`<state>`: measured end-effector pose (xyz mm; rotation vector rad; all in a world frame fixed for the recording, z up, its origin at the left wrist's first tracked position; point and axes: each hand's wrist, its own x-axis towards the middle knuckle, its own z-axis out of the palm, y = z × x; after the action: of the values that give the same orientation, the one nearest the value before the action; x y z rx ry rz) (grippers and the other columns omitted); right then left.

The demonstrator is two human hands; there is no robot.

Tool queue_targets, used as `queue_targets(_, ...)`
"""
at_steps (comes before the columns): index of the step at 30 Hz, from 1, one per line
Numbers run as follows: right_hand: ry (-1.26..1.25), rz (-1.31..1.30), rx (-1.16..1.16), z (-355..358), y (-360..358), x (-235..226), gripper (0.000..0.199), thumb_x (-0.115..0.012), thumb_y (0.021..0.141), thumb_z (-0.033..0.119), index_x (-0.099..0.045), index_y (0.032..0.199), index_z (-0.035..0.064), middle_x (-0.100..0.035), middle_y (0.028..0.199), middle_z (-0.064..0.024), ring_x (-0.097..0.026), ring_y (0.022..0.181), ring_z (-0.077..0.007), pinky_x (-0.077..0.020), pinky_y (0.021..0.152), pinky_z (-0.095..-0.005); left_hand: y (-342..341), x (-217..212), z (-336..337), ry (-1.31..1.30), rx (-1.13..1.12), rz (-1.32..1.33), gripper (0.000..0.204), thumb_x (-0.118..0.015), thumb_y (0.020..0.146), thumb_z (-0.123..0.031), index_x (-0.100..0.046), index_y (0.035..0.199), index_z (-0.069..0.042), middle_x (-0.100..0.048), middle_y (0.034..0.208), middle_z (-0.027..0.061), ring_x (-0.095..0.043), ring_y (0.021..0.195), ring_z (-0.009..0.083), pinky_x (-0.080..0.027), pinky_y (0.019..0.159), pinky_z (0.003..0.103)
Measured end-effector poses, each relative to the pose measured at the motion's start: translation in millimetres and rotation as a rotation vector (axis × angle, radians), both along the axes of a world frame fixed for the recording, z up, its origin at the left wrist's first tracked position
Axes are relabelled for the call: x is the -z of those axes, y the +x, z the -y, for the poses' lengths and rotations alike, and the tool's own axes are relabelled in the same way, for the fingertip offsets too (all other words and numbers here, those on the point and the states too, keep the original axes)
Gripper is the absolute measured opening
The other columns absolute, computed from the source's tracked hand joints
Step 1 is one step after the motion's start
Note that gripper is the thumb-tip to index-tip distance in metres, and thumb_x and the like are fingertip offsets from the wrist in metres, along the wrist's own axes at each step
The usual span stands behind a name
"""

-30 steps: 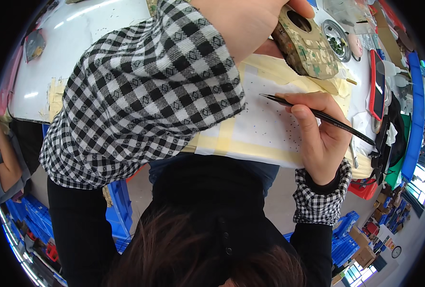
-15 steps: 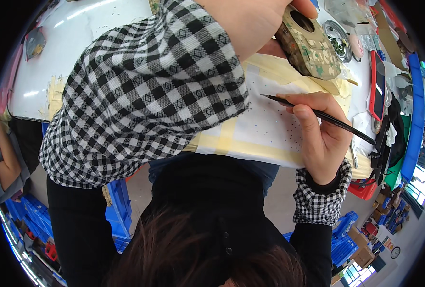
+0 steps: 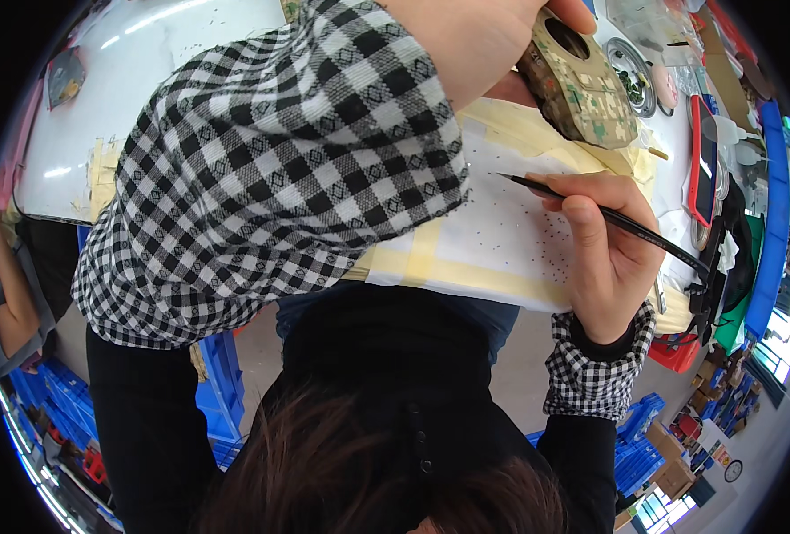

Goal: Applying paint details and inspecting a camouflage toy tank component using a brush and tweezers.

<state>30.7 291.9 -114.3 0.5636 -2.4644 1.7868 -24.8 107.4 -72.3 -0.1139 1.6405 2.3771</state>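
In the head view, the left hand [image 3: 479, 44], partly cut off by the upper edge, grips a camouflage case [image 3: 595, 102] above the worktop [image 3: 173, 76]. The right hand [image 3: 616, 258] pinches a black pointed tool [image 3: 646, 235], its tip over a speckled white sheet [image 3: 488, 254]; contact cannot be told. A round dish [image 3: 633, 69] sits right of the case.

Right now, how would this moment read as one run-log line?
left hand: holds camouflage-patterned item | right hand: holds slim black tool | nearby: speckled white sheet
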Motion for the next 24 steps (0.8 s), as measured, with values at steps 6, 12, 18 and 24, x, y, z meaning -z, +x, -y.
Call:
queue_targets(6,0.002,0.014,0.003,-0.1,-0.6,-1.9,0.012,-0.065,0.087,0.008,-0.065,0.091,-0.0035,-0.068,0.085,-0.0087,-0.061,0.076,-0.0132,-0.0477,0.072,-0.0235,-8.2,1.7,2.2,0.096,0.078,-0.069,0.035,-0.04,0.099,-0.032,-0.058,0.094,-0.002,-0.057,0.094,0.0083,-0.059,0.083,0.0152,-0.055,0.074,0.029)
queue_targets(12,0.049,0.009,-0.006,1.7,-1.6,-2.3,0.013,-0.067,0.086,0.009,-0.065,0.09,-0.0031,-0.067,0.083,-0.0083,-0.061,0.075,-0.0133,-0.0476,0.071,-0.0236,-2.0,-5.4,3.8,0.098,0.057,0.02,0.035,-0.04,0.099,-0.032,-0.058,0.094,-0.002,-0.058,0.093,0.0091,-0.061,0.083,0.0162,-0.055,0.075,0.029)
queue_targets(18,0.051,0.001,-0.02,2.3,-2.7,-1.8,0.012,-0.067,0.085,0.008,-0.065,0.09,-0.0031,-0.066,0.082,-0.0085,-0.061,0.074,-0.0136,-0.0477,0.069,-0.0235,-4.0,1.3,0.4,0.064,0.047,-0.034,0.036,-0.039,0.099,-0.032,-0.058,0.094,-0.002,-0.058,0.093,0.0094,-0.061,0.083,0.0168,-0.055,0.075,0.029)
queue_targets(24,0.055,0.003,-0.02,3.1,-2.2,-0.8,0.012,-0.067,0.085,0.008,-0.066,0.09,-0.003,-0.066,0.081,-0.0085,-0.06,0.073,-0.0137,-0.0476,0.068,-0.0236,-0.5,-2.6,0.4,0.0,0.017,-0.001,0.036,-0.038,0.099,-0.032,-0.057,0.095,-0.002,-0.057,0.095,0.0097,-0.06,0.085,0.0168,-0.054,0.075,0.029)
